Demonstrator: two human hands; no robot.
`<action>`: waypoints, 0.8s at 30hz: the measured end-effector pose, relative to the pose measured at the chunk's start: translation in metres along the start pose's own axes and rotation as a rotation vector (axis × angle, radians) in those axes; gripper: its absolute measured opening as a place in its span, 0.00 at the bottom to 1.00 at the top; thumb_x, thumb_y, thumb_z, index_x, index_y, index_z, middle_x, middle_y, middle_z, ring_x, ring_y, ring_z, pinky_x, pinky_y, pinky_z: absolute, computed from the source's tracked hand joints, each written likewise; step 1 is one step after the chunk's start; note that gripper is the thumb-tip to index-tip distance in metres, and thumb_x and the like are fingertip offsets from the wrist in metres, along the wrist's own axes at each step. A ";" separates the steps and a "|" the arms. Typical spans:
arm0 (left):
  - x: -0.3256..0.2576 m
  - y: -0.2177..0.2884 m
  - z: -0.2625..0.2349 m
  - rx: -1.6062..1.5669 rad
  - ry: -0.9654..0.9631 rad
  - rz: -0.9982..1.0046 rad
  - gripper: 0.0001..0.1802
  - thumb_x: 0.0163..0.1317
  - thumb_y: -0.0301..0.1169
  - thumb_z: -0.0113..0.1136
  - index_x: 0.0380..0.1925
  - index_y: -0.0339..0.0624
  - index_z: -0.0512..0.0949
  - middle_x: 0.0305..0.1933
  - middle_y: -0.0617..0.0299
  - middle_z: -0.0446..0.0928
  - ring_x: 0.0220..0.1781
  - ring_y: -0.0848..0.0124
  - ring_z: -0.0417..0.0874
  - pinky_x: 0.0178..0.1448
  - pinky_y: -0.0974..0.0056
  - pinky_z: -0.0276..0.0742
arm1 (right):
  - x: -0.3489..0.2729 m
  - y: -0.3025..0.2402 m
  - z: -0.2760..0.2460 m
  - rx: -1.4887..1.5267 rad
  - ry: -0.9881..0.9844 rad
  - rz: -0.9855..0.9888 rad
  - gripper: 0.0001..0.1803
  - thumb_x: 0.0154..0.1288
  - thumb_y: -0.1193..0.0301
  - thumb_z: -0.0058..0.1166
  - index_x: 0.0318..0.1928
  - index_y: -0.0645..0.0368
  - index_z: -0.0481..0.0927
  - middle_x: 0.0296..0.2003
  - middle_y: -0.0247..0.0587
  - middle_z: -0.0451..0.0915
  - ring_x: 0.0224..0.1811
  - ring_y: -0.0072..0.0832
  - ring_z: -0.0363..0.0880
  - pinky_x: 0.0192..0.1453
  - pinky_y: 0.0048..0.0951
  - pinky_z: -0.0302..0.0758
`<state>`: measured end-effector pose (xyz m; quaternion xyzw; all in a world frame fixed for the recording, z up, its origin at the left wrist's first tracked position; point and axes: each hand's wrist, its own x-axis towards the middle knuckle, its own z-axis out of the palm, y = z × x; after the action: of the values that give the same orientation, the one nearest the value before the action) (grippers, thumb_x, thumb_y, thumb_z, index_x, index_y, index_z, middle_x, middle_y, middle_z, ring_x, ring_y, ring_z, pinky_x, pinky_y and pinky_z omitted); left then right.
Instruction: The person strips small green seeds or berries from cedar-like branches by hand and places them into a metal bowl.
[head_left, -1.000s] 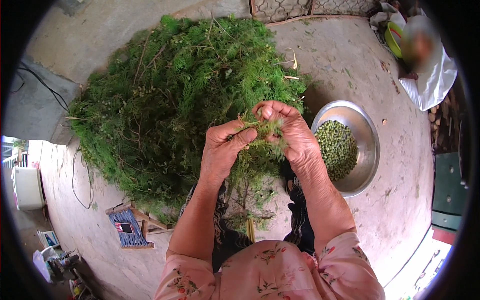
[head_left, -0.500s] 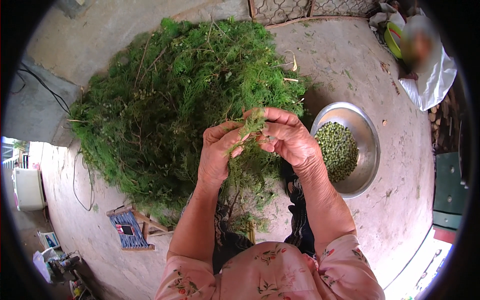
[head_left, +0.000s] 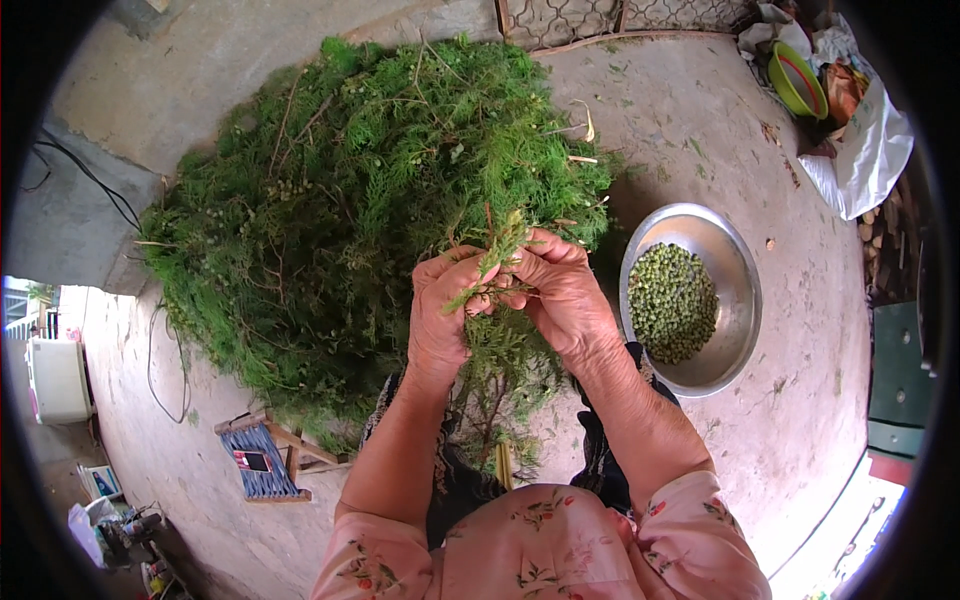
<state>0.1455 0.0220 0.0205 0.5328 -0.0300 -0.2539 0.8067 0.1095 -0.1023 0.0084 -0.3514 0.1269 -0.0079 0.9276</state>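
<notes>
Just in front of my body both hands pinch a leafy evergreen sprig (head_left: 507, 243). My left hand (head_left: 438, 312) is closed round its stem, the fingertips partly hidden by the foliage. Close against it, my right hand (head_left: 572, 300) has thumb and fingers pressed together on the same sprig. More greenery (head_left: 490, 352) hangs below the hands, between my knees. A large heap of cut evergreen branches (head_left: 370, 210) lies ahead and to the left. Right of my right forearm stands a steel basin (head_left: 740, 315), partly filled with small round green cones (head_left: 672, 300).
A small folding stool (head_left: 262, 460) with a woven blue seat, a phone-like object on it, stands at lower left. Dark cables (head_left: 95, 180) run along the left wall. A green bowl (head_left: 797, 80) and white sacks (head_left: 875, 150) lie at far right.
My right hand has drawn in and lowered slightly, its fingers now more tightly together at the sprig. The left hand has barely shifted. The basin and heap stay as they were.
</notes>
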 end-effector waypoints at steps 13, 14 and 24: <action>0.008 -0.012 -0.014 -0.196 -0.123 0.011 0.09 0.50 0.31 0.55 0.24 0.35 0.78 0.19 0.63 0.74 0.13 0.81 0.65 0.18 0.76 0.59 | 0.003 -0.024 0.001 0.167 -0.052 0.081 0.15 0.57 0.78 0.45 0.47 0.63 0.70 0.25 0.37 0.74 0.27 0.25 0.74 0.31 0.31 0.75; 0.007 -0.010 -0.012 -0.191 -0.137 0.014 0.09 0.51 0.31 0.55 0.25 0.35 0.77 0.19 0.64 0.74 0.13 0.81 0.65 0.18 0.76 0.57 | 0.000 -0.028 0.003 0.147 -0.098 0.102 0.16 0.57 0.77 0.46 0.49 0.63 0.70 0.24 0.37 0.74 0.27 0.25 0.74 0.32 0.33 0.76; 0.018 -0.022 -0.023 -0.341 -0.529 0.140 0.14 0.58 0.38 0.46 0.26 0.38 0.70 0.25 0.57 0.75 0.09 0.82 0.56 0.21 0.72 0.60 | -0.001 -0.020 -0.005 0.055 -0.153 0.085 0.15 0.59 0.70 0.53 0.47 0.59 0.73 0.23 0.32 0.75 0.23 0.17 0.70 0.24 0.17 0.65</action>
<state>0.1602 0.0264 -0.0130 0.3020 -0.2323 -0.3287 0.8642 0.1085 -0.1201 0.0182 -0.3198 0.0703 0.0551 0.9433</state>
